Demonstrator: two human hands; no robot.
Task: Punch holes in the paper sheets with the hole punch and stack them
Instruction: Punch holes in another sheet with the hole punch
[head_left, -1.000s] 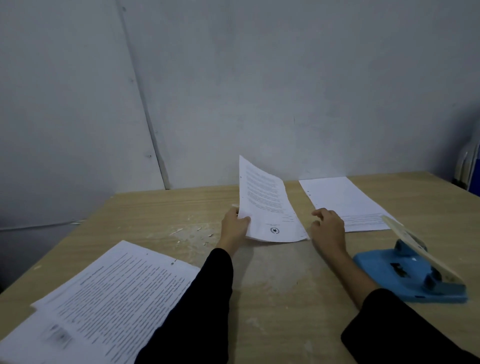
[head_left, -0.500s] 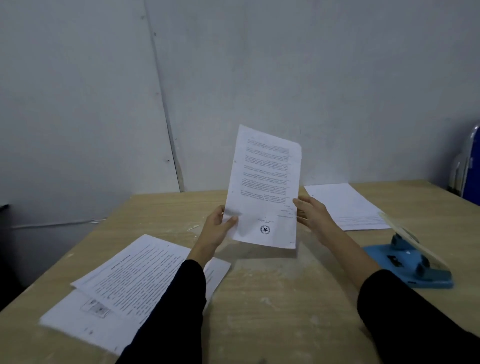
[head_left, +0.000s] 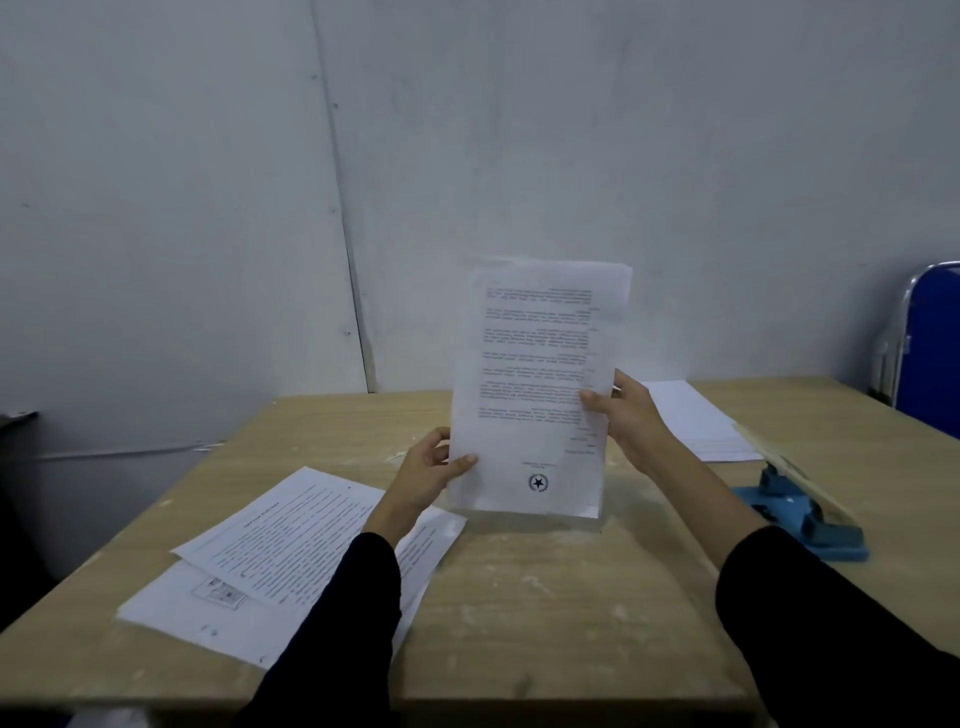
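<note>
A small bundle of printed paper sheets (head_left: 535, 374) stands upright on its lower edge on the wooden table (head_left: 545, 597), text upside down, a star seal near the bottom. My left hand (head_left: 428, 475) grips its lower left edge. My right hand (head_left: 631, 415) grips its right edge higher up. A blue hole punch (head_left: 802, 506) with a pale lever sits on the table to the right, apart from both hands. Loose printed sheets (head_left: 291, 551) lie at the near left. Another flat pile of sheets (head_left: 696, 421) lies behind my right hand.
A grey wall stands close behind the table. A blue chair back with a metal frame (head_left: 930, 343) is at the far right edge. White dust and scraps mark the tabletop near the middle. The table's front edge runs near the bottom of the view.
The sheets went from lying tilted on the table to held upright. My right hand, earlier free on the table, has taken hold of the right edge. The view shifted back and up.
</note>
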